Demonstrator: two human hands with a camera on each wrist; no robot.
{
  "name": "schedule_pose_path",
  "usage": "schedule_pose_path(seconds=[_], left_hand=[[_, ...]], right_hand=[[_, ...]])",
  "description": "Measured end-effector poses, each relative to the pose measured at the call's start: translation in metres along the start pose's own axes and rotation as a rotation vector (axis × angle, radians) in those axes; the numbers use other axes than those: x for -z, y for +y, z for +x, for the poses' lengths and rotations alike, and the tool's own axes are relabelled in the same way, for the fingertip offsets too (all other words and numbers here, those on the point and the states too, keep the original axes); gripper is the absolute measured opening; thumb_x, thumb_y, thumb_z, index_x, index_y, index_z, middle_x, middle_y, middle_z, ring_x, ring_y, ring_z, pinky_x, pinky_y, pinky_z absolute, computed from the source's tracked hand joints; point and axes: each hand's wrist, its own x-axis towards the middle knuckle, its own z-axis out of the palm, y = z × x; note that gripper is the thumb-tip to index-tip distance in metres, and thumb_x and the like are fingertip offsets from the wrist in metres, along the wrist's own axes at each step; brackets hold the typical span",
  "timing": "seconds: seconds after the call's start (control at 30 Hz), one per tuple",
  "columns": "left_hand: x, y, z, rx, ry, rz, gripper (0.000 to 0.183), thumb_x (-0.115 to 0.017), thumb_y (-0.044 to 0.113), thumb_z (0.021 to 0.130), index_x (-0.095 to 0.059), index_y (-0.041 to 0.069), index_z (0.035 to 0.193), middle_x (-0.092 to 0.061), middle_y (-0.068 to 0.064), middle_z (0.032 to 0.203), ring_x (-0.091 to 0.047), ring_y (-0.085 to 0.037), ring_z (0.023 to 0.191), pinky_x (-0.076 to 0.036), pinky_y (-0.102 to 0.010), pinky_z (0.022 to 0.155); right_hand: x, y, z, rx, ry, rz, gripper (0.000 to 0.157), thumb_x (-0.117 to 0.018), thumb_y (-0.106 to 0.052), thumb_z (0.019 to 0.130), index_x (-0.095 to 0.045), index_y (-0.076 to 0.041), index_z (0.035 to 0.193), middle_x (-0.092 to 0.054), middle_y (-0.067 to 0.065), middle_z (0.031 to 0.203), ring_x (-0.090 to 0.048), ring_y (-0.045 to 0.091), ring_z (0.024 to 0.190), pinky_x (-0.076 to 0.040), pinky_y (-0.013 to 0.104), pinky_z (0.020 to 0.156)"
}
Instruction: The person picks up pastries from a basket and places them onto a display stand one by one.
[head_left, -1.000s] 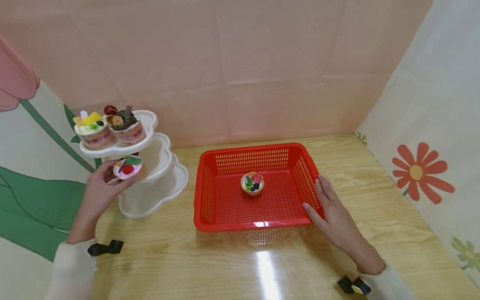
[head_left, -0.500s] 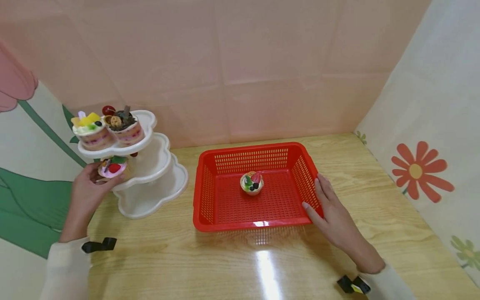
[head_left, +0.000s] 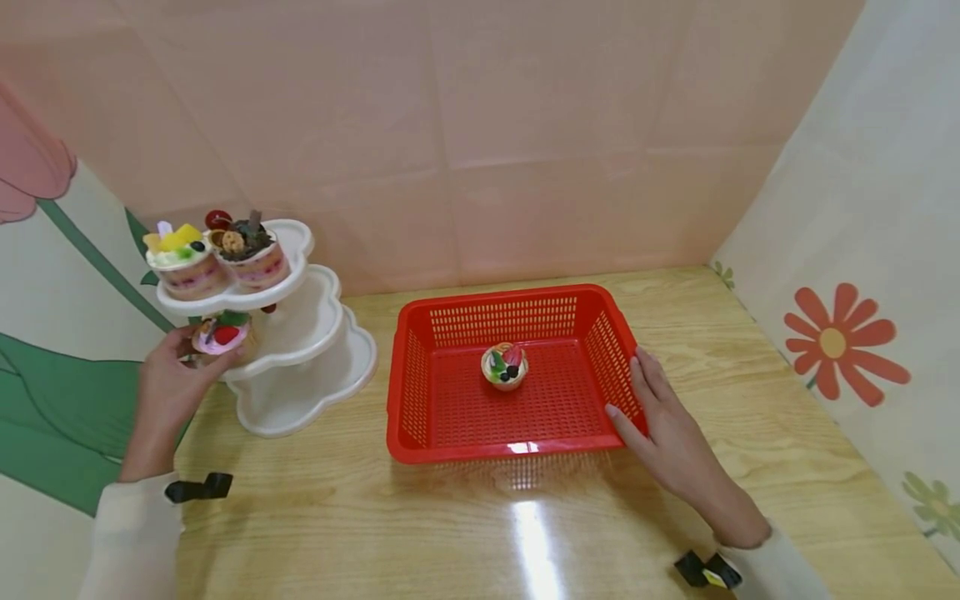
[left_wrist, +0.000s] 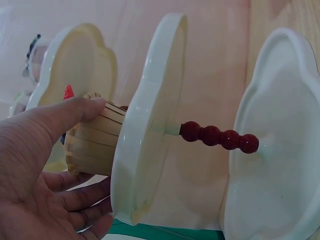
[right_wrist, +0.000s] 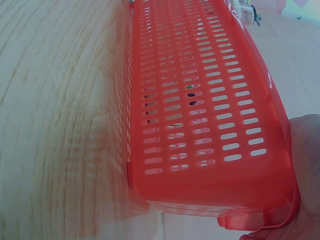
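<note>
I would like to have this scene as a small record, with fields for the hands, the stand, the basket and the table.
left hand: holds a pink-topped cupcake at the stand's middle tier
right hand: rests on the right-hand rim of the red basket
stand: white, three tiers
top tier: yellow-topped dessert cup, brown-topped dessert cup, side by side
basket contents: one fruit-topped tart
table: light wood grain
</note>
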Motion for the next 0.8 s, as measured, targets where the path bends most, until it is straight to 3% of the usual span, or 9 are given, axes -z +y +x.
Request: schedule_pose_path(seconds=[0.2, 0.33, 0.5, 0.8], left_hand=[[-0.0013, -0.0030, 0.0005, -0.001, -0.015, 0.004, 0.083, -0.076, 0.044, 0.090, -0.043, -0.004, 0.148, -0.052, -0.031, 0.140, -0.049, -0.042, 0.126, -0.039, -0.026, 0.080], [-0.0016, -0.0013, 0.0014, 0.010, -0.046, -0.004, 0.086, -0.074, 0.047, 0.090, -0.039, -0.003, 0.151, -0.048, -0.031, 0.146, -0.045, -0.044, 0.131, -0.045, -0.047, 0.095], [-0.0018, -0.0005, 0.0043, 0.014, -0.073, 0.012, 0.091, -0.072, 0.050, 0.091, -0.035, -0.007, 0.151, -0.042, -0.035, 0.148, -0.040, -0.049, 0.133, -0.036, -0.069, 0.103], [0.0012, -0.0002, 0.0057, -0.016, -0.073, 0.024, 0.088, -0.072, 0.046, 0.092, -0.038, -0.012, 0.148, -0.040, -0.037, 0.148, -0.038, -0.055, 0.134, -0.032, -0.071, 0.105]], right_hand=[[-0.0001, -0.0006, -0.0006, 0.010, 0.011, 0.005, 0.081, -0.055, -0.041, 0.104, -0.017, 0.005, 0.158, -0.004, 0.011, 0.170, -0.009, 0.037, 0.154, -0.026, 0.067, 0.113], [0.0003, -0.0013, -0.0008, 0.012, 0.015, 0.009, 0.080, -0.056, -0.039, 0.104, -0.017, 0.005, 0.158, -0.005, 0.011, 0.170, -0.009, 0.037, 0.154, -0.025, 0.066, 0.114], [0.0008, -0.0014, -0.0004, 0.002, 0.009, 0.011, 0.081, -0.056, -0.041, 0.104, -0.017, 0.004, 0.158, -0.004, 0.011, 0.170, -0.009, 0.039, 0.154, -0.026, 0.068, 0.112], [0.0006, 0.0003, 0.0003, -0.010, -0.004, 0.009, 0.082, -0.056, -0.043, 0.103, -0.017, 0.002, 0.159, -0.004, 0.010, 0.170, -0.009, 0.038, 0.154, -0.031, 0.072, 0.106]])
